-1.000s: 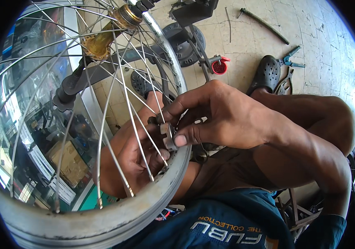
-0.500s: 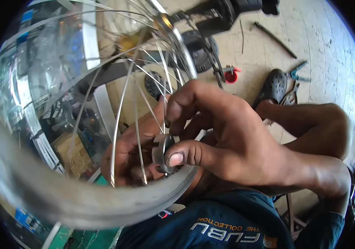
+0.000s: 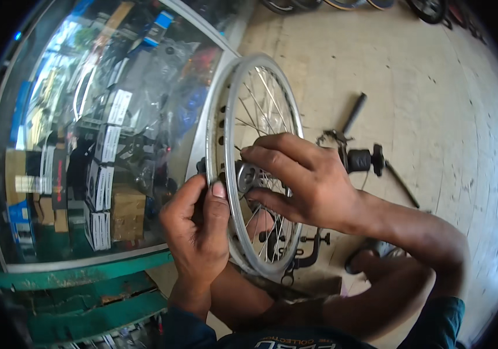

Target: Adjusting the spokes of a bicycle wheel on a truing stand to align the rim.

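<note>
A bare silver bicycle wheel rim (image 3: 243, 244) with thin spokes stands upright in front of me, seen almost edge-on. My left hand (image 3: 199, 227) is closed at the rim's near left side, thumb and bent forefinger pressed against it. From the right, my right hand (image 3: 313, 183) reaches over the spokes, closed around a round grey metal spoke wrench (image 3: 250, 176). The wrench sits just inside the rim, between fingers and thumb. Where it meets the spoke is hidden by the rim and my fingers.
To the left stands a glass display case (image 3: 196, 145) with boxes and plastic bags inside, on a green base (image 3: 86, 276). Black stand parts (image 3: 359, 160) and a clamp (image 3: 307, 259) show beyond the wheel. A dark rod (image 3: 401, 185) lies on the tiled floor; bicycle wheels line the far edge.
My view has swung up and away, showing the wheel edge-on. My left hand, earlier behind the spokes, is now on the rim's outer side. The right hand still holds the spoke wrench.
</note>
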Available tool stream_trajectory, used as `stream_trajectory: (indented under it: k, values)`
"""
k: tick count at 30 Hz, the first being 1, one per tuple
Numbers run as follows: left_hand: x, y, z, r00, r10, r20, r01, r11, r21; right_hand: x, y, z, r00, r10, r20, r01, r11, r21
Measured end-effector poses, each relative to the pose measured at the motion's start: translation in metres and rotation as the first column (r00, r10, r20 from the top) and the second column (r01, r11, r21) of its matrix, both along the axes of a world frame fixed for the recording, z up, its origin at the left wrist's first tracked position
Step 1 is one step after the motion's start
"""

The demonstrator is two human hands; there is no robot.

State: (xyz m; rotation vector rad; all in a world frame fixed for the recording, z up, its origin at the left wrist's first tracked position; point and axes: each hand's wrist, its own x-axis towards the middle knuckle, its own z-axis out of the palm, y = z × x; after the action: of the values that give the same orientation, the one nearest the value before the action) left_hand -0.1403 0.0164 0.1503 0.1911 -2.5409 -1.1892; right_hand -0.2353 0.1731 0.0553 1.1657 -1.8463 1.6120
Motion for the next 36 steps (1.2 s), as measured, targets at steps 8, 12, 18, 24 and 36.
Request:
stream_trajectory:
  k: [8, 12, 18, 24, 36]
  values:
    - [-0.026, 0.026, 0.003, 0.984, 0.122, -0.128, -0.12, 0.993, 0.02, -0.023, -0.004, -0.01, 0.996, 0.084, 0.027, -0.08, 0.989, -0.127]
    - [-0.03, 0.029, 0.003, 0.978, 0.187, -0.097, -0.192, 0.98, -0.053, -0.026, -0.011, -0.025, 0.933, 0.271, 0.236, -0.183, 0.924, -0.337]
    - [-0.024, 0.026, 0.006, 0.979, 0.189, -0.07, -0.193, 0.98, -0.052, -0.035, -0.011, -0.023, 0.916, 0.376, 0.141, -0.283, 0.853, -0.438]
    - [-0.016, 0.026, 0.002, 0.974, 0.216, -0.067, -0.218, 0.976, -0.025, -0.017, -0.011, -0.018, 0.872, 0.426, 0.241, -0.296, 0.852, -0.432]
    - [-0.014, 0.026, 0.001, 0.983, 0.178, -0.04, -0.177, 0.983, 0.042, -0.011, -0.016, -0.02, 0.915, 0.346, 0.209, -0.243, 0.884, -0.4]
